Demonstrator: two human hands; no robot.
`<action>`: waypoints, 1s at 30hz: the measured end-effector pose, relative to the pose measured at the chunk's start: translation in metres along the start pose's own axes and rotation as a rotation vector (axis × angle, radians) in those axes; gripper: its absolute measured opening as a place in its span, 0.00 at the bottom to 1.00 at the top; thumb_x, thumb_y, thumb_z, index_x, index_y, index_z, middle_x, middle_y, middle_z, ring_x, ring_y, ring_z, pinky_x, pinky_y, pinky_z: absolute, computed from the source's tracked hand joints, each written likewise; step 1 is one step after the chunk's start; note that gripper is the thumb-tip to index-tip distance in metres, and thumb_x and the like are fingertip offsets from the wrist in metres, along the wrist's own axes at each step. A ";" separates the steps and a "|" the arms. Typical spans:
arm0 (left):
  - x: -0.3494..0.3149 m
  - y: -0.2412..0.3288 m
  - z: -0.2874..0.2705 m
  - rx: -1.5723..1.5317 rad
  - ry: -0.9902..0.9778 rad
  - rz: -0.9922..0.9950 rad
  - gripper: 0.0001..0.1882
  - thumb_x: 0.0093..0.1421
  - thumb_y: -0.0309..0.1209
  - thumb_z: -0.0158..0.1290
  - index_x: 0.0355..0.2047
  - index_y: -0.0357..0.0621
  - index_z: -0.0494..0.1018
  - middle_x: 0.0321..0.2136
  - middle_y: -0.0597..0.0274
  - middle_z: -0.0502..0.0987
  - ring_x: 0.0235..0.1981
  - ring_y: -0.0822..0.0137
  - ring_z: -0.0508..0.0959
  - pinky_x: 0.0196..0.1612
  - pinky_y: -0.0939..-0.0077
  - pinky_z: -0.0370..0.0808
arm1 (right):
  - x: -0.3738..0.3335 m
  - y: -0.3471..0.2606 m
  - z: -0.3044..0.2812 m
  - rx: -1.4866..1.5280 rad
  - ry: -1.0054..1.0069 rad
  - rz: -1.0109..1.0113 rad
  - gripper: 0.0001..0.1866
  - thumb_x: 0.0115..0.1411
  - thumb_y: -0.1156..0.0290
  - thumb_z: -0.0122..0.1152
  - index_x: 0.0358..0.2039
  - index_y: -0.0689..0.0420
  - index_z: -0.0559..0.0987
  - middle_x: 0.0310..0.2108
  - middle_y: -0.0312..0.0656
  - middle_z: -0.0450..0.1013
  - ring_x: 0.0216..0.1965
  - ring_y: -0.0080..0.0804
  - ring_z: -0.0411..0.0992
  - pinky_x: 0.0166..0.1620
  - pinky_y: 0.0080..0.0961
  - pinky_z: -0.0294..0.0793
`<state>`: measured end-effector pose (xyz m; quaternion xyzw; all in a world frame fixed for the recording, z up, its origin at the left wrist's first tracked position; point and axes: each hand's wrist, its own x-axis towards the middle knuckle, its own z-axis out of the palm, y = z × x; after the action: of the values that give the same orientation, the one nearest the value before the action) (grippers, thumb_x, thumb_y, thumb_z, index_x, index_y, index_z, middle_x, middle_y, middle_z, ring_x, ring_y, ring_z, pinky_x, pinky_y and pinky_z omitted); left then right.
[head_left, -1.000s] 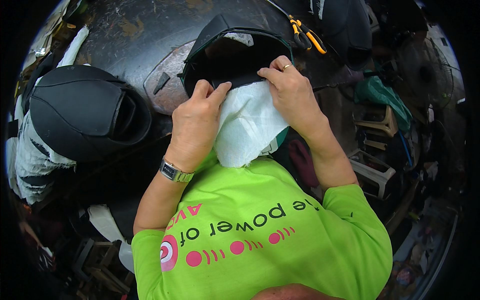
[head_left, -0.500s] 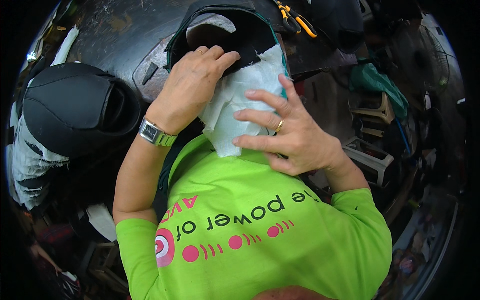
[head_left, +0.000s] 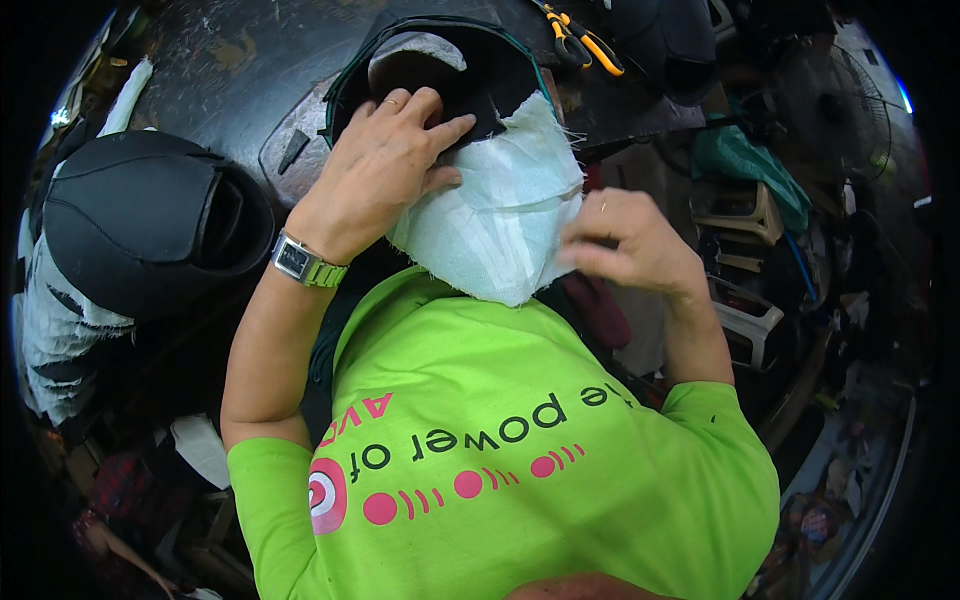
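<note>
A pale, frayed piece of white cloth (head_left: 490, 230) lies over the near side of a black, hollow fabric piece (head_left: 500, 60) with green edging. My left hand (head_left: 385, 175), with a watch at its wrist, is closed at the cloth's upper left. Its thumb rests on the cloth and its index finger presses where cloth meets black lining; the other fingertips are hidden. At the cloth's right edge my right hand (head_left: 625, 240) is closed, thumb and fingers pinching that edge, slightly blurred. A grey curved surface (head_left: 415, 52) shows inside the black piece.
A rounded black padded form (head_left: 130, 220) stands at the left, pale fabric (head_left: 70, 330) beneath it. Pliers with yellow-black handles (head_left: 580, 40) lie on the dark worktable (head_left: 250, 60). Right are plastic stools (head_left: 745, 325) and a fan (head_left: 830, 110). Another person's arm (head_left: 130, 555) shows lower left.
My right hand has gone from spread fingers over the cloth to a pinch at its right edge, moving right. The cloth is spread wider and flatter. My left hand stays nearly in place.
</note>
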<state>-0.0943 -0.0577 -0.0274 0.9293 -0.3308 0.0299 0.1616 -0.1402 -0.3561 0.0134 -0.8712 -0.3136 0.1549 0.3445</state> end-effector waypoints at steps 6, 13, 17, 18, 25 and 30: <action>-0.004 0.014 0.010 -0.190 0.008 -0.034 0.28 0.60 0.22 0.60 0.62 0.36 0.71 0.63 0.45 0.69 0.64 0.46 0.70 0.68 0.58 0.66 | 0.056 0.014 0.012 0.265 0.648 0.135 0.12 0.67 0.67 0.66 0.40 0.65 0.83 0.32 0.35 0.77 0.31 0.19 0.72 0.35 0.21 0.72; -0.007 0.014 0.011 -0.258 0.232 -0.113 0.24 0.63 0.25 0.55 0.59 0.30 0.70 0.58 0.41 0.72 0.58 0.44 0.73 0.63 0.58 0.69 | 0.114 0.006 0.011 0.206 0.323 0.326 0.24 0.69 0.55 0.61 0.30 0.68 0.79 0.15 0.45 0.69 0.20 0.25 0.64 0.28 0.31 0.69; -0.012 0.020 0.005 -0.403 0.495 -0.203 0.24 0.65 0.25 0.53 0.60 0.31 0.68 0.60 0.39 0.68 0.60 0.42 0.71 0.63 0.56 0.69 | 0.106 -0.047 0.019 0.218 0.475 0.114 0.19 0.68 0.60 0.61 0.30 0.66 0.79 0.17 0.50 0.70 0.20 0.34 0.69 0.28 0.35 0.70; -0.013 0.020 0.005 -0.424 0.623 -0.194 0.23 0.65 0.25 0.53 0.60 0.32 0.68 0.60 0.39 0.68 0.60 0.41 0.71 0.63 0.57 0.69 | 0.105 -0.062 0.022 0.116 0.527 0.016 0.17 0.67 0.62 0.62 0.34 0.67 0.80 0.19 0.48 0.71 0.21 0.34 0.71 0.30 0.33 0.72; -0.049 0.034 0.010 -0.886 0.899 -0.317 0.22 0.66 0.25 0.51 0.59 0.33 0.68 0.60 0.40 0.68 0.60 0.43 0.70 0.62 0.57 0.69 | 0.105 -0.124 0.065 -0.353 0.575 -0.378 0.39 0.58 0.46 0.69 0.62 0.60 0.76 0.46 0.50 0.72 0.47 0.45 0.74 0.57 0.48 0.72; -0.080 0.028 0.007 -1.114 0.849 -0.374 0.22 0.66 0.26 0.51 0.60 0.34 0.68 0.59 0.40 0.69 0.59 0.44 0.71 0.60 0.56 0.69 | 0.109 -0.110 0.089 -0.277 0.550 -0.485 0.34 0.62 0.40 0.62 0.64 0.45 0.78 0.62 0.50 0.64 0.68 0.46 0.57 0.69 0.52 0.57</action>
<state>-0.1748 -0.0319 -0.0395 0.6583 -0.0414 0.1869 0.7280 -0.1496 -0.1784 0.0206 -0.8190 -0.4243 -0.2143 0.3214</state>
